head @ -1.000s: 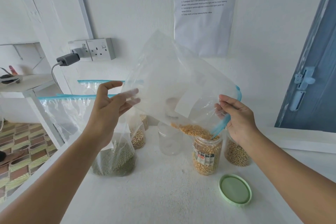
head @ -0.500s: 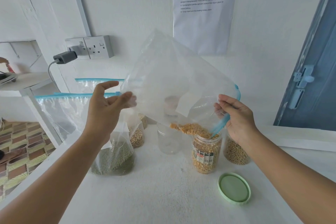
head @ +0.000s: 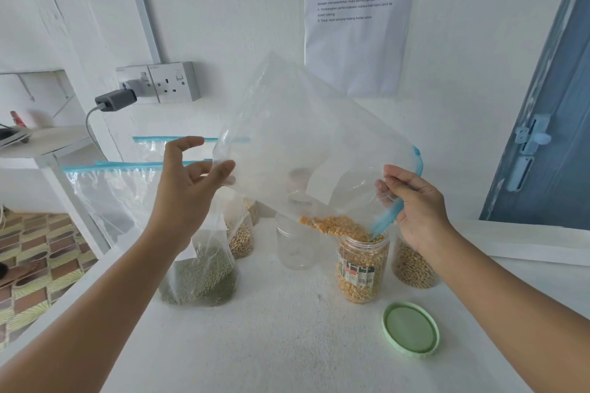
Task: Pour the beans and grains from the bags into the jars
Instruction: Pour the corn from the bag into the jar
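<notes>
A clear zip bag with a blue seal is tilted mouth-down over an open jar nearly full of yellow split peas. A small heap of yellow peas lies at the bag's low corner, at the jar's mouth. My left hand pinches the bag's lifted bottom corner between thumb and fingers. My right hand grips the bag's blue mouth edge just above the jar.
An empty clear jar stands left of the pea jar, a jar of beige beans right of it. A green lid lies in front. Bags of green mung beans and beige beans stand at left. A blue door is at right.
The bag has stayed tilted over the jar. My left hand has shifted its fingers slightly on the bag's corner. The pea heap looks a little smaller.
</notes>
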Available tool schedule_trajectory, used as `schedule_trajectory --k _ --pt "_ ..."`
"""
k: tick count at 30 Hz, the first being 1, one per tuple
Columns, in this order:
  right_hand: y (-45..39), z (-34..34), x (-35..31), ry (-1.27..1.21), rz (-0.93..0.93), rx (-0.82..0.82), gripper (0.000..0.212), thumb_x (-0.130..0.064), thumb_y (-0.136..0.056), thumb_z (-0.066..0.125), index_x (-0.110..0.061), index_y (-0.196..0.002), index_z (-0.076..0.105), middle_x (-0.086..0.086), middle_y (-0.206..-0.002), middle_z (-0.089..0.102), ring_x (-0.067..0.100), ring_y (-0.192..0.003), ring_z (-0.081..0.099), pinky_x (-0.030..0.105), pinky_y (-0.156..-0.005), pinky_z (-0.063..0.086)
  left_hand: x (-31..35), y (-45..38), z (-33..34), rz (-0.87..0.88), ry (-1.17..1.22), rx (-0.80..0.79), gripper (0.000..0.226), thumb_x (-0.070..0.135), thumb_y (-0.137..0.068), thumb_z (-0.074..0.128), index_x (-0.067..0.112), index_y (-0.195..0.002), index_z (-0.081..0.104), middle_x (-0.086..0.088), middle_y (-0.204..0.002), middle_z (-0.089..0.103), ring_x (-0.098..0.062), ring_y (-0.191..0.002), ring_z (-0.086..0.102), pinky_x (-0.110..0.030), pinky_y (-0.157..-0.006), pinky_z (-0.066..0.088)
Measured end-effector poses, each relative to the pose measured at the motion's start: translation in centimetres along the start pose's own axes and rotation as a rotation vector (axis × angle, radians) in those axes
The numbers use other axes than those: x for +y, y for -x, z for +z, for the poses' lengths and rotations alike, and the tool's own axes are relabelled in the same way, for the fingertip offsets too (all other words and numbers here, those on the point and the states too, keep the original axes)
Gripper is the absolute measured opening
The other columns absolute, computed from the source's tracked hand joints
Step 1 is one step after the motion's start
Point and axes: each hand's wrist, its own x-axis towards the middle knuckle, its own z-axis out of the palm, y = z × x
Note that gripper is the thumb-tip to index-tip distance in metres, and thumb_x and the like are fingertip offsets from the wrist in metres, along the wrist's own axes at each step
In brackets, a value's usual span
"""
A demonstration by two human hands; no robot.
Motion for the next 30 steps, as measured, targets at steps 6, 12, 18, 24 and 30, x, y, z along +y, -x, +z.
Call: schedule_trajectory --k 6,12,18,24,30 --pt "0.3 0.1 -0.1 -0.01 0.0 -0.003 0.02 0.007 -0.09 0.068 -0.008 -0.099 0.079 0.007 -0.097 0.076 0.021 -0.084 0.076 0.028 -0.076 0.062 -0.4 1.4 -0.7 0.031 0.065 -0.207 0.034 0.0 -0.099 0.065 0.034 -0.102 0.059 -0.005 -0.126 0.071 -0.017 -0.113 0.071 -0.053 -0.117 0.041" --pt "0.7 0.3 -0.1 -0.004 0.003 -0.009 0.02 0.007 -0.091 0.068 -0.007 -0.101 0.078 0.006 -0.091 0.077 0.019 -0.082 0.075 0.027 -0.076 0.062 -0.7 1.5 -0.3 -0.08 0.054 -0.348 0.037 -0.006 -0.098 0.06 0.021 -0.092 0.084 0.007 -0.13 0.072 -0.006 -0.134 0.059 -0.041 -0.12 0.04" --pt "0.9 0.4 -0.4 -0.028 0.017 -0.001 0.02 0.006 -0.091 0.068 -0.007 -0.102 0.078 0.007 -0.097 0.076 0.021 -0.085 0.075 0.029 -0.078 0.062 -0.3 1.0 1.6 -0.072 0.175 -0.13 0.048 -0.006 -0.102 0.052 0.027 -0.093 0.085 0.008 -0.122 0.076 -0.006 -0.127 0.062 -0.036 -0.113 0.046" --pt "1.1 0.3 -0.3 -0.022 0.016 0.005 0.02 0.006 -0.091 0.069 -0.006 -0.104 0.077 0.01 -0.098 0.075 0.019 -0.083 0.074 0.029 -0.077 0.062 -2.7 6.5 4.8 -0.222 0.272 -0.244 0.043 0.014 -0.097 0.066 0.044 -0.127 0.073 0.009 -0.156 0.05 -0.002 -0.153 0.028 -0.039 -0.125 0.02" --pt "1.1 0.2 -0.2 -0.012 0.009 -0.002 0.02 0.005 -0.092 0.068 -0.007 -0.103 0.078 0.008 -0.093 0.076 0.02 -0.084 0.074 0.029 -0.077 0.062 -4.0 5.8 7.9 -0.457 0.425 -0.386 0.035 0.02 -0.101 0.064 0.042 -0.126 0.074 0.013 -0.143 0.059 -0.012 -0.143 0.044 -0.045 -0.126 0.026"
